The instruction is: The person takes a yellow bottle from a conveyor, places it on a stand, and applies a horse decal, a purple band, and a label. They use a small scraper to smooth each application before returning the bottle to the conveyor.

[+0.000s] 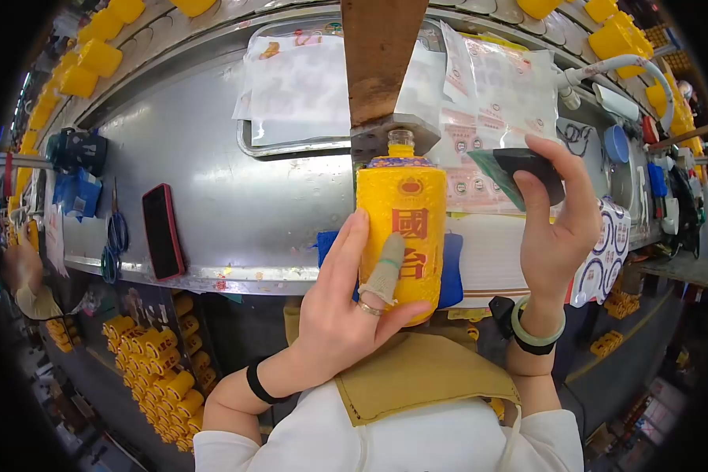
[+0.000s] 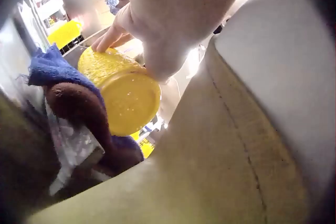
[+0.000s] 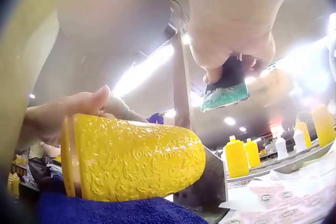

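A yellow embossed bottle (image 1: 402, 224) with red characters and a glass neck stands tilted over a blue cloth (image 1: 451, 271) at the table's front edge. My left hand (image 1: 346, 303) grips it from below and the left, thumb under its base, a taped finger across the label. In the left wrist view the bottle (image 2: 123, 90) shows its round base beside the blue cloth (image 2: 50, 69). My right hand (image 1: 554, 228) is raised right of the bottle and pinches a dark green-backed pad (image 1: 519, 175). The right wrist view shows the pad (image 3: 226, 91) above the bottle (image 3: 136, 158).
A steel table (image 1: 236, 197) carries a tray (image 1: 291, 145) with sheets of labels (image 1: 488, 102), a red phone (image 1: 162, 230) and scissors (image 1: 116, 240) at left. A wooden post (image 1: 377, 55) rises behind the bottle. Yellow bottles (image 1: 161, 370) fill crates below left; tools lie at right.
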Available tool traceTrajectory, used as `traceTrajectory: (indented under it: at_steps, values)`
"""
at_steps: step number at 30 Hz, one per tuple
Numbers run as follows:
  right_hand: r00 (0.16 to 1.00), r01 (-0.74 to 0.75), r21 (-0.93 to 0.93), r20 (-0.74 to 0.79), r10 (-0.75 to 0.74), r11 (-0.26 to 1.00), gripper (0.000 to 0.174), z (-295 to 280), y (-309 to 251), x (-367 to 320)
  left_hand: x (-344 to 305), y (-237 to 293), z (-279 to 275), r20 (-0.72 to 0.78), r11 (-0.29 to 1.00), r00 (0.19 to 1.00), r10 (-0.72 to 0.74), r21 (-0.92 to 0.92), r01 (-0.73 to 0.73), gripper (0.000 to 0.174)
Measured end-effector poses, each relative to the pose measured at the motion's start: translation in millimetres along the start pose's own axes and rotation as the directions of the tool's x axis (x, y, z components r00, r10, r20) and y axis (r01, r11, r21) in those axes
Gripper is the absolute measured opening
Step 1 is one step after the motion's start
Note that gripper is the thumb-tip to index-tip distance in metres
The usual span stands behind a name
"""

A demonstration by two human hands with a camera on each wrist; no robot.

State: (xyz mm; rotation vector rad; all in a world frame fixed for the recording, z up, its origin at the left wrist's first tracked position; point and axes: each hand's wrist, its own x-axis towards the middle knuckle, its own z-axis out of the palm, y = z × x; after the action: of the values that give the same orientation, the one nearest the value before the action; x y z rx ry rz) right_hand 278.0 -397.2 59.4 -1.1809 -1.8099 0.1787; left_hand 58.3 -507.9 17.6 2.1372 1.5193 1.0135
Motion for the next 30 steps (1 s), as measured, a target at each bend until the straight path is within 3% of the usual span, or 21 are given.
traceTrajectory:
  at_steps: [4,6,7,8,9,11,13,14,15,17,19,21,24,30]
  values:
    - [0.999,-0.041,-0.019,0.026,0.041,0.999,0.03,-1,2,-5,3,0,-2,0.013,0.999,0.999,0.03,0.017,-0.03,0.071]
    - [0.998,-0.057,-0.009,0.038,0.057,0.998,0.031,1,2,-10,3,-2,-5,0.003,0.997,1.0,-0.009,-0.07,0.009,0.064]
    - [0.988,-0.154,0.162,0.001,0.155,0.975,0.028,6,1,-15,3,-5,-5,0.004,0.997,1.0,-0.009,-0.071,0.01,0.064]
    - [0.966,-0.238,0.331,-0.018,0.258,0.913,0.026,9,-1,-18,4,-7,-6,0.002,0.98,0.995,-0.098,-0.171,0.097,0.06]
    - [0.966,-0.239,0.33,-0.017,0.259,0.913,0.026,9,-3,-19,5,-10,-5,0.009,0.946,0.983,-0.186,-0.27,0.181,0.056]
    - [0.903,-0.43,0.378,0.189,0.386,0.82,0.023,9,-9,-24,13,-15,0,-0.03,0.944,0.983,-0.181,-0.285,0.165,0.056]
    - [0.752,-0.657,0.537,0.422,0.505,0.529,0.027,13,-15,-30,18,-19,15,-0.059,0.739,0.932,-0.357,-0.629,0.244,0.06]
    - [0.749,-0.661,0.554,0.453,0.483,0.506,0.029,16,-17,-32,23,-15,15,0.023,0.638,0.911,-0.413,-0.706,0.307,0.063]
    - [0.746,-0.665,0.57,0.484,0.458,0.482,0.031,20,-19,-34,30,-10,14,0.024,0.638,0.91,-0.413,-0.706,0.308,0.063]
    - [0.733,-0.679,0.579,0.509,0.45,0.451,0.034,28,-23,-37,41,-3,11,0.174,0.338,0.87,-0.462,-0.872,0.354,0.059]
    - [0.72,-0.693,0.586,0.535,0.442,0.419,0.037,35,-24,-41,42,-5,12,0.201,0.331,0.861,-0.468,-0.863,0.381,0.055]
    - [0.71,-0.703,0.467,0.503,0.493,0.536,0.04,40,-24,-44,41,-6,14,0.23,0.321,0.85,-0.474,-0.854,0.41,0.051]
    - [0.68,-0.733,0.517,0.523,0.514,0.442,0.04,42,-26,-44,40,-5,17,0.199,0.331,0.858,-0.473,-0.863,0.382,0.044]
    - [0.69,-0.723,0.512,0.513,0.511,0.463,0.039,42,-25,-45,38,-5,18,0.171,0.372,0.864,-0.473,-0.85,0.372,0.04]
